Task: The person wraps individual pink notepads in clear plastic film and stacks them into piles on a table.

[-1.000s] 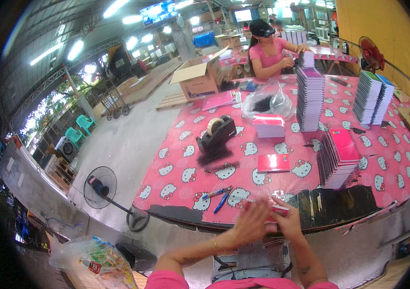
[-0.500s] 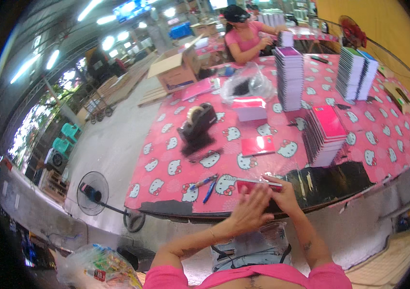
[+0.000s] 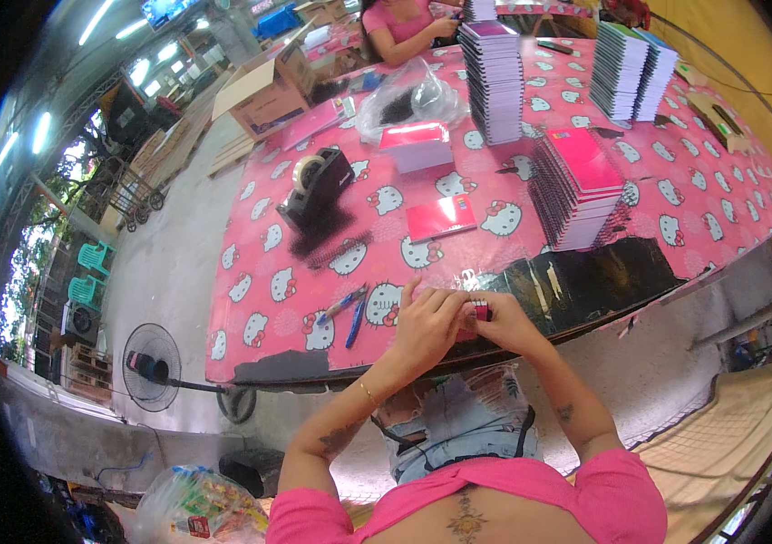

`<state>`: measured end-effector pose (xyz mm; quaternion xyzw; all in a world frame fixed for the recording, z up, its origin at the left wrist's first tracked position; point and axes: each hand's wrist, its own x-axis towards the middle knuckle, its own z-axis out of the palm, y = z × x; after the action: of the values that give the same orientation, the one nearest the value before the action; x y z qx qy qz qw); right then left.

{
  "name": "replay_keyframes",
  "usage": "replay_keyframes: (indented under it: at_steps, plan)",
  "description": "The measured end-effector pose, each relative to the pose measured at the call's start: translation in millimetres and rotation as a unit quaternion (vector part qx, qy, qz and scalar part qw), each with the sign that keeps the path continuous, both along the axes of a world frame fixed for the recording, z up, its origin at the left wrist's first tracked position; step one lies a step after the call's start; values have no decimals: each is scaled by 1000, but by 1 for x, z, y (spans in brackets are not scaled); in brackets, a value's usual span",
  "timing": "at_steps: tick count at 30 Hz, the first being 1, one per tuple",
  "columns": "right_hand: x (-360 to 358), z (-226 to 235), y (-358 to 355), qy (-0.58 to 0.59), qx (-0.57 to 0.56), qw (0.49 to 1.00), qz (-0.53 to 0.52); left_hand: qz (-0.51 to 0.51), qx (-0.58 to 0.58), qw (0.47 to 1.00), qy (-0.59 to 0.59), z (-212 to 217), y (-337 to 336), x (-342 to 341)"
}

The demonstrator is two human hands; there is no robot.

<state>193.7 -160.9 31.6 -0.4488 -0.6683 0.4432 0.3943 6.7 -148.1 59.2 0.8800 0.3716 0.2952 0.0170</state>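
Note:
Close to the table's front edge, both hands are together on a small pink-red notebook [image 3: 482,311], mostly covered by fingers. My left hand [image 3: 429,325] bends its fingers over the left part and top of it. My right hand [image 3: 505,323] grips the right end, with a bit of cover and dark edge showing between the hands. Left of them lie blue pens [image 3: 356,317]. Beyond the hands, a flat pink-red notebook [image 3: 440,218] rests on the cloth, and a stack of spiral notebooks [image 3: 576,190] with pink covers stands to the right.
A black tape dispenser [image 3: 318,189] stands left on the pink patterned tablecloth [image 3: 259,263]. Farther back are a pink-topped pile [image 3: 417,148], a plastic bag [image 3: 408,102], tall notebook stacks [image 3: 495,86] and an open carton [image 3: 268,95]. A co-worker [image 3: 404,32] is across the table.
My left hand has gone from lying flat across the notebook to fingers bent over it, close against the right hand. The whole view has tilted downward, shifting the table scene up.

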Motion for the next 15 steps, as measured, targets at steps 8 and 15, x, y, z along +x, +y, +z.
replay_keyframes:
  at_steps: [8,15]
  plan:
    - [46,27,11,23,-35,999,30,1,29,999,-37,1,-3,4]
    - [38,34,18,-38,116,991,51,-4,25,999,-38,7,-5,-1]
